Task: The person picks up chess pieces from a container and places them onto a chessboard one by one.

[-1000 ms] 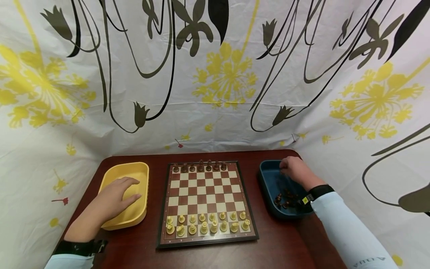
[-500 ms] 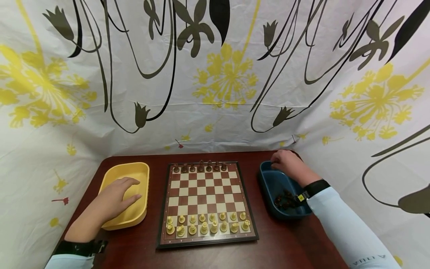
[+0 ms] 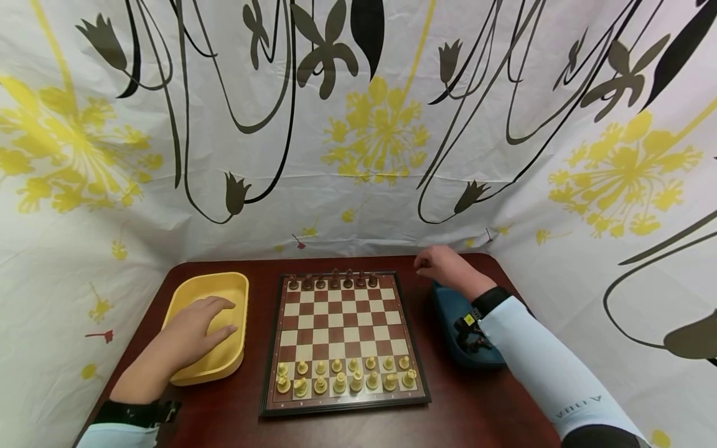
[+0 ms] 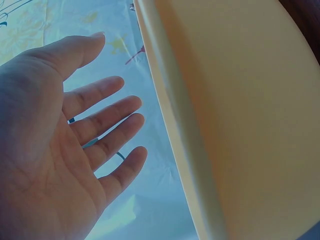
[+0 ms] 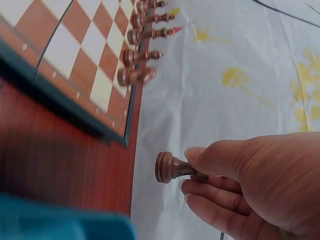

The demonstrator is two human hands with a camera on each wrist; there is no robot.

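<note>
The right hand [image 3: 445,267] is now moving from the blue tray [image 3: 448,323] toward the chessboard [image 3: 342,336], pinching a dark piece [image 5: 170,167], maybe a pawn. The left hand [image 3: 187,333] is resting loose on the yellow tray [image 3: 235,283].

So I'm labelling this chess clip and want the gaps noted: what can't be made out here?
- Dark piece: right wrist view shows only its base; the right hand hides the top, so its type is unclear.
- Blue tray: head view, the sleeve covers most of it; piece count unknown.
- Back-row pieces: too small in head view, blurred in right wrist view.
</note>
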